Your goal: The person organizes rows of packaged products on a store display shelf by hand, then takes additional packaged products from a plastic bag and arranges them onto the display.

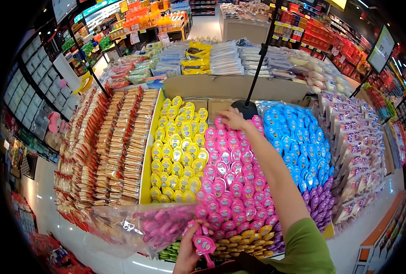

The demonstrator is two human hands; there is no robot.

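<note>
My left hand [188, 251] is closed round a few pink oval-headed packs [204, 245] with narrow handles, low at the front of the display. Beside it, a clear plastic bag [120, 223] holds more of these pink packs. My right hand [233, 120] reaches to the far end of the pink rows [230, 182]. Its bent fingers are on a pink pack [219, 122] at the back left corner of those rows. The palm side of this hand is hidden. A black round stand base [245, 109] is just behind it.
Yellow packs [178, 146] lie left of the pink rows and blue packs [296, 141] right. Purple packs [319, 201] and gold packs [246, 242] hang at the front. Wrapped snacks [114, 146] fill the left side. A black pole [261, 57] rises behind my right hand, before a cardboard divider [184, 86].
</note>
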